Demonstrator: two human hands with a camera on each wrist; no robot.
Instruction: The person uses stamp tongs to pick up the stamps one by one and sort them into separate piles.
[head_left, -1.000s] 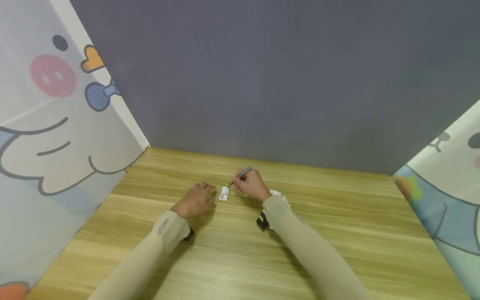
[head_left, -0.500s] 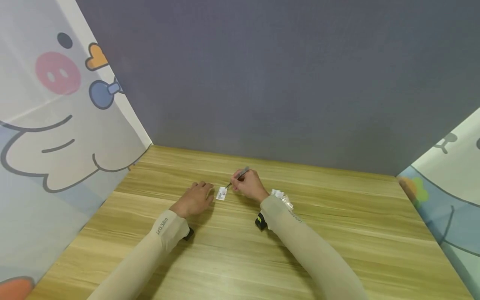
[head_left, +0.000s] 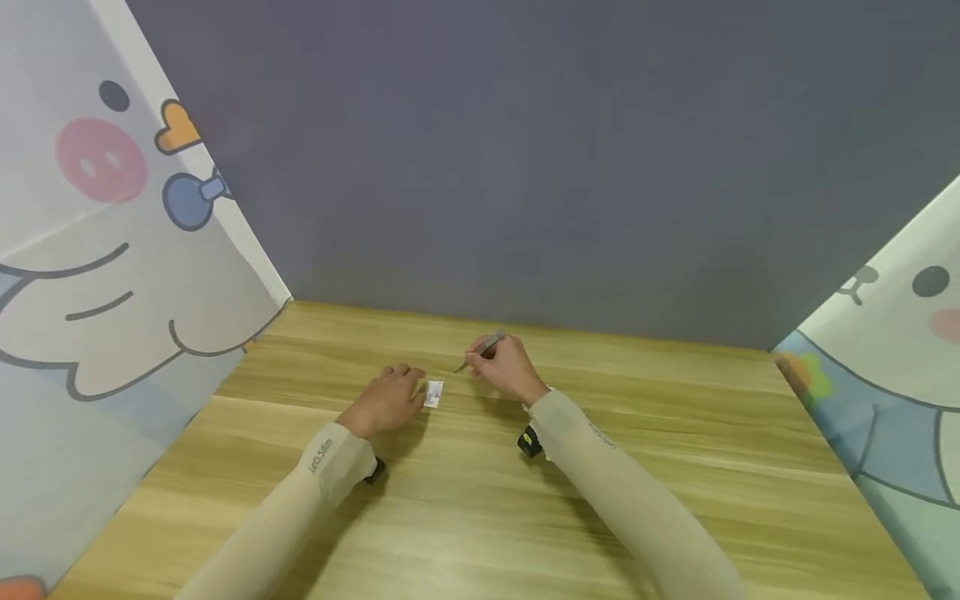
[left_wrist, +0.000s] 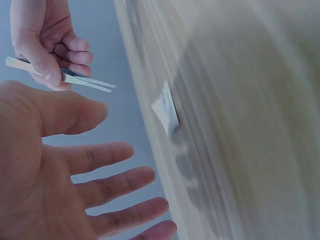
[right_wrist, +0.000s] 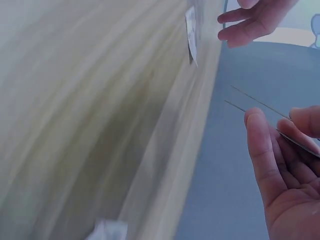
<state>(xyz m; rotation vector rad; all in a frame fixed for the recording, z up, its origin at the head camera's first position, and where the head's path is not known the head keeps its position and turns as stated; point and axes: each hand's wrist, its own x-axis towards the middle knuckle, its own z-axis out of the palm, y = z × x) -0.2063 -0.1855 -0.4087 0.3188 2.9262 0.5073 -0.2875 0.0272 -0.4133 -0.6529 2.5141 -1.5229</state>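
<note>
My right hand (head_left: 504, 367) pinches a pair of metal tweezers (left_wrist: 85, 79) between thumb and fingers. The tweezers' two tips are apart with nothing between them, pointing left and down in the head view. A small white slip with grey print (head_left: 433, 393) lies on the wooden table, to the left of the tips. Seen from the left wrist, this slip (left_wrist: 167, 110) is slightly curled. My left hand (head_left: 386, 402) is spread just left of the slip, its fingers extended and holding nothing.
More white slips (right_wrist: 109, 230) lie on the table (head_left: 450, 500), mostly hidden behind my right wrist in the head view. A grey panel (head_left: 480, 167) rises along the table's far edge. Cartoon-printed sheets (head_left: 112, 250) hang at both sides.
The tweezer tips, earlier right at the slip's upper right corner, now stand apart from it. The slip lies closer to my left hand. The head view has shifted slightly.
</note>
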